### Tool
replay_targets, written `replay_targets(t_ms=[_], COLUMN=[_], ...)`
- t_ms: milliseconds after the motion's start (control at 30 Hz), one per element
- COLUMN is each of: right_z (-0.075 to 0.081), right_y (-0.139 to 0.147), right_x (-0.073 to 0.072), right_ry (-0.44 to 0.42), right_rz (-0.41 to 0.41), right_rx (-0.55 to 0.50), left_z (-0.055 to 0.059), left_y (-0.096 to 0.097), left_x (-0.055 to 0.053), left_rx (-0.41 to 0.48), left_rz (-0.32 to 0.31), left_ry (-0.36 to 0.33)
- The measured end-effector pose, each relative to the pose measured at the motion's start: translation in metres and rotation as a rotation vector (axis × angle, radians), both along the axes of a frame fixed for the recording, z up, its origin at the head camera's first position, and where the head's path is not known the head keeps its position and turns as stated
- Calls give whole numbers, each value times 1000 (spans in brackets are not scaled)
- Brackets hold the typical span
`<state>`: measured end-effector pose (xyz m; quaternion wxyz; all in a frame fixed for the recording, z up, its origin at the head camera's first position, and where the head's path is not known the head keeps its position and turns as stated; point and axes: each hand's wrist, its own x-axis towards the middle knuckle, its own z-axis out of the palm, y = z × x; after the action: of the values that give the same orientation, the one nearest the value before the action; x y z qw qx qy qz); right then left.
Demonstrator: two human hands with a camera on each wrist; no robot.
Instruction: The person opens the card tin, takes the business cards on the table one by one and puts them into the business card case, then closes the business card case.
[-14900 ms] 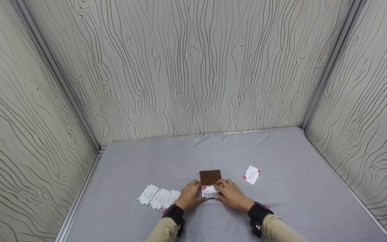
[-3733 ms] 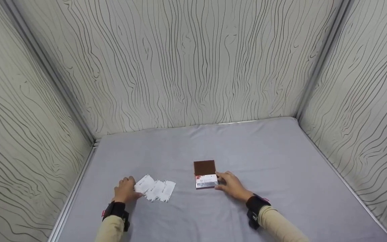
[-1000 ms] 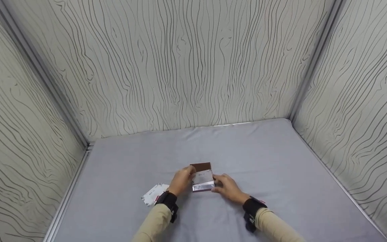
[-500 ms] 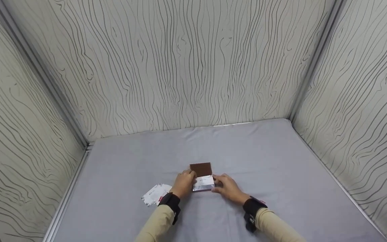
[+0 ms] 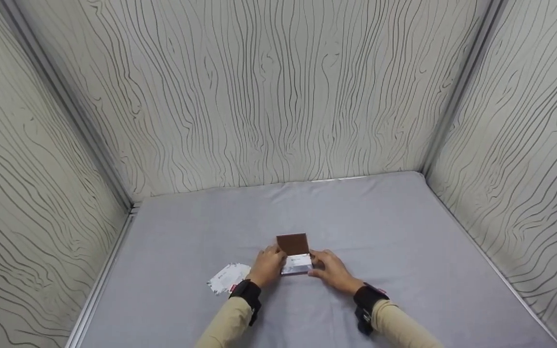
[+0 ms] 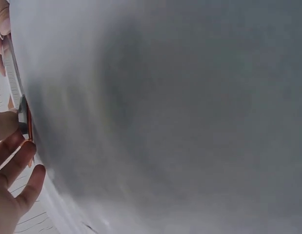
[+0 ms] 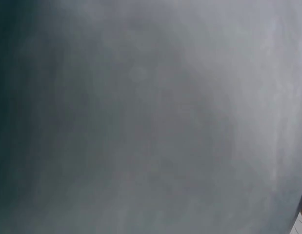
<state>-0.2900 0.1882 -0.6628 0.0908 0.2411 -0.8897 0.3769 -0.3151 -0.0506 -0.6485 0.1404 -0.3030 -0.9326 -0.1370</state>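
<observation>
A brown card holder lies unfolded in front of me in the head view. White card fills its near half, the lower part behind a shiny clear pocket. My left hand holds the holder's left side, its fingertips at the card's upper left edge. On the opposite side my right hand grips the right edge between thumb and fingers. In the left wrist view the left hand's fingers curl around one end of the holder, seen edge-on. The right wrist view shows mostly blurred grey cloth.
White cards with patterned corners lie overlapping left of my left wrist, partly covered by it; their number cannot be told. Grey cloth covers the table, and wood-grain patterned walls enclose it behind and at both sides.
The card in my left hand has slid down into the holder's pocket. Earlier, a red-cornered card lay at the right, now gone, and the left-hand card group spread wider. My right hand keeps its grip.
</observation>
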Motion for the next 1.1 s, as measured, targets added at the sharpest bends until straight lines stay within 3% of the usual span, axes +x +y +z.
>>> replay_targets(t_ms=[133,333,533,867,1100], right_z=[-2,-3,-1,-2,-1], right_y=[-1,-2,2,-1,-2], right_x=[0,0,-1,-1,-1], right_ry=[24,22,16,16,5], right_rz=[1,8,-7,-5,-6], right_rx=[10,14,17,16,4], left_z=[2,-1,-2,3,15], left_y=[-4,-22,-41,-75,-108], left_x=[3,5,4,3,5], left_rx=[15,181,239,266,184], left_rz=[-39,-131,-110,-56,-18], left_ry=[16,32,17,68,-35])
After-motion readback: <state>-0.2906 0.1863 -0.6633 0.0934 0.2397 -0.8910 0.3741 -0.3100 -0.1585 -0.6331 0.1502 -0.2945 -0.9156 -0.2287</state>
